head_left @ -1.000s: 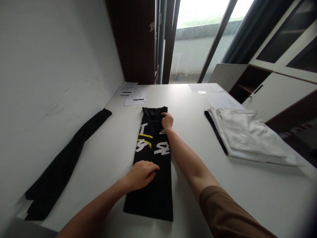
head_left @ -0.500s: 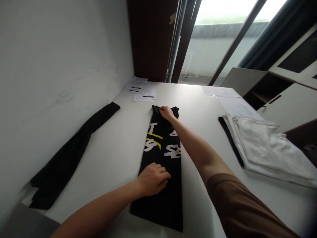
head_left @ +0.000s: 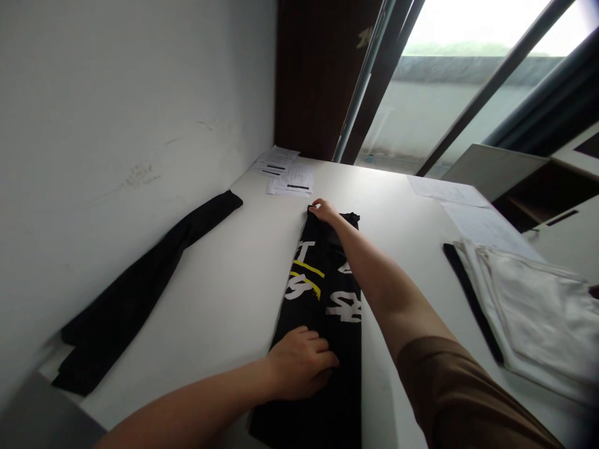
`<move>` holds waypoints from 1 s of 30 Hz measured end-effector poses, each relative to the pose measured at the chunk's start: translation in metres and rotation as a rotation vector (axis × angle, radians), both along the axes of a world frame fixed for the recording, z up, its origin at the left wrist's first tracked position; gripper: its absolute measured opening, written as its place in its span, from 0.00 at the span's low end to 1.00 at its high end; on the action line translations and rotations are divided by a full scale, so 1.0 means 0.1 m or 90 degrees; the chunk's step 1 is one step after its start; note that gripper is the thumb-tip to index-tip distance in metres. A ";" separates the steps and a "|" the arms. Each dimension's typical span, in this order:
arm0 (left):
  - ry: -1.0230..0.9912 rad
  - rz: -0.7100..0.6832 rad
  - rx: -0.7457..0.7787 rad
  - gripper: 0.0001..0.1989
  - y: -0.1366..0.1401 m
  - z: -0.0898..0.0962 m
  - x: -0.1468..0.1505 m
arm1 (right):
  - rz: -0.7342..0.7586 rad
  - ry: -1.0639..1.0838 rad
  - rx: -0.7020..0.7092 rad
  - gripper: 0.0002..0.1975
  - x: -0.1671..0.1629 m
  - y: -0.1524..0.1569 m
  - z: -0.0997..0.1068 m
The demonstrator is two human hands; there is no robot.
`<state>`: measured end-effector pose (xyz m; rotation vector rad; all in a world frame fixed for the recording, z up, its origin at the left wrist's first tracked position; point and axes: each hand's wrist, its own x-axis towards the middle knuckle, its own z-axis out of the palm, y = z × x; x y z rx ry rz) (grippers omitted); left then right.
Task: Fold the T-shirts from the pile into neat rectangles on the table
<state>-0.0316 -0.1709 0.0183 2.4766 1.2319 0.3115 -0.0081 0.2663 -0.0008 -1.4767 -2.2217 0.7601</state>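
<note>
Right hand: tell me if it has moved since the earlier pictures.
Yes: the right hand has moved left across the black garment, nearer the papers.

Under the left hand (head_left: 303, 363), a black garment (head_left: 322, 321) is showing white lettering (head_left: 344, 310) and yellow stripes (head_left: 309, 269), with plain black cloth (head_left: 152, 274) left of that hand and white fabric (head_left: 528, 305) well right of it.

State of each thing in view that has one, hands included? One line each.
Printed cloth, laid out flat
Left hand, fingers curled, on the printed cloth
Right hand, fingers at that cloth's far left corner
Black cloth, narrow, lying along the wall
White cloth, folded in layers
Left papers, flat, overlapping
Right papers, flat
Cabinet, one compartment open
Glass door, can't tell if shut
</note>
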 end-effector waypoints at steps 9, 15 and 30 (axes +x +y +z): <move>-0.015 0.015 0.002 0.08 -0.01 -0.01 0.00 | 0.162 0.032 -0.064 0.23 0.01 -0.01 0.05; -0.012 0.013 0.012 0.09 -0.01 0.00 0.00 | 0.116 0.053 -0.118 0.12 -0.04 -0.05 0.17; -0.009 0.013 0.012 0.08 0.00 0.02 0.00 | -0.041 0.319 -0.288 0.08 0.04 0.11 -0.02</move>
